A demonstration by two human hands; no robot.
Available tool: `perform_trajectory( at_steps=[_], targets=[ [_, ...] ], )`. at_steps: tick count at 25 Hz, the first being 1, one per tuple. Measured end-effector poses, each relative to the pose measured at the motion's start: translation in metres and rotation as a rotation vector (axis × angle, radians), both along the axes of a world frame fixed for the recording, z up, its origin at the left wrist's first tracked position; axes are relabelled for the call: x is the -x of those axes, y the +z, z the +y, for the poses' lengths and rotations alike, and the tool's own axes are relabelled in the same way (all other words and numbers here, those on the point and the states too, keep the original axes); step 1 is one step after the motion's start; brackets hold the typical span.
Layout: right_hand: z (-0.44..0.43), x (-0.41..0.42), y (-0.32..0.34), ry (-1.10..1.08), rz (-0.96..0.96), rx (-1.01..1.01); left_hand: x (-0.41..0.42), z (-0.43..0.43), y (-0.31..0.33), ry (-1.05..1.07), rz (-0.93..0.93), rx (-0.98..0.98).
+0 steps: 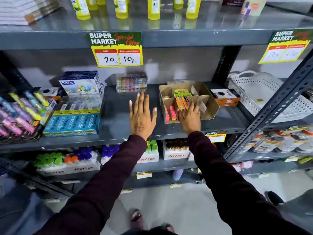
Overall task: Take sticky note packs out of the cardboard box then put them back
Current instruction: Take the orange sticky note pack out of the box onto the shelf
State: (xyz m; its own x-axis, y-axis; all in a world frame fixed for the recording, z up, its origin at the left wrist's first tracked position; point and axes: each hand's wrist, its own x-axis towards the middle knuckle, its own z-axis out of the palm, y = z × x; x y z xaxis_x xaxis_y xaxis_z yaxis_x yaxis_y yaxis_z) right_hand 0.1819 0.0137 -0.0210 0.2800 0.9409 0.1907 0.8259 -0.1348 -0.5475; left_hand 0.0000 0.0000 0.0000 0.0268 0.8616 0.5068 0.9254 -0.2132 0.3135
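- One cardboard box [188, 100] on a grey shelf [116, 114], dividers inside, several packs [182, 103] within.
- Right hand [189, 118] grips packs in the box.
- Left hand [141, 114] flat, fingers spread, empty.
- White basket [264, 95] right.

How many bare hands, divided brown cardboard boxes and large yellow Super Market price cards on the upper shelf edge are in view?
Bare hands: 2, left hand and right hand
Divided brown cardboard box: 1
Large yellow Super Market price cards: 2
Total: 5
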Motion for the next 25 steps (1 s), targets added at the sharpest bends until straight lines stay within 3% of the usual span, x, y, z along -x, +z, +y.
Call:
perform_trajectory(
  at_steps=[13, 19, 22, 25],
  targets=[
    [0.022, -0.010, -0.013, -0.058, -0.323, 0.031, 0.035, 0.034, -0.009, -0.019, -0.055, 0.032],
    [0.032, -0.010, 0.004, -0.210, 0.002, 0.046, 0.047, 0.036, -0.019, -0.038, -0.026, 0.067],
    [0.025, 0.001, 0.032, -0.344, 0.026, -0.226, 0.066, 0.036, -0.029, -0.025, -0.010, 0.088],
    [0.020, 0.032, 0.055, -0.256, 0.240, -0.402, 0.097, 0.030, -0.046, -0.106, -0.012, 0.186]
  ],
)
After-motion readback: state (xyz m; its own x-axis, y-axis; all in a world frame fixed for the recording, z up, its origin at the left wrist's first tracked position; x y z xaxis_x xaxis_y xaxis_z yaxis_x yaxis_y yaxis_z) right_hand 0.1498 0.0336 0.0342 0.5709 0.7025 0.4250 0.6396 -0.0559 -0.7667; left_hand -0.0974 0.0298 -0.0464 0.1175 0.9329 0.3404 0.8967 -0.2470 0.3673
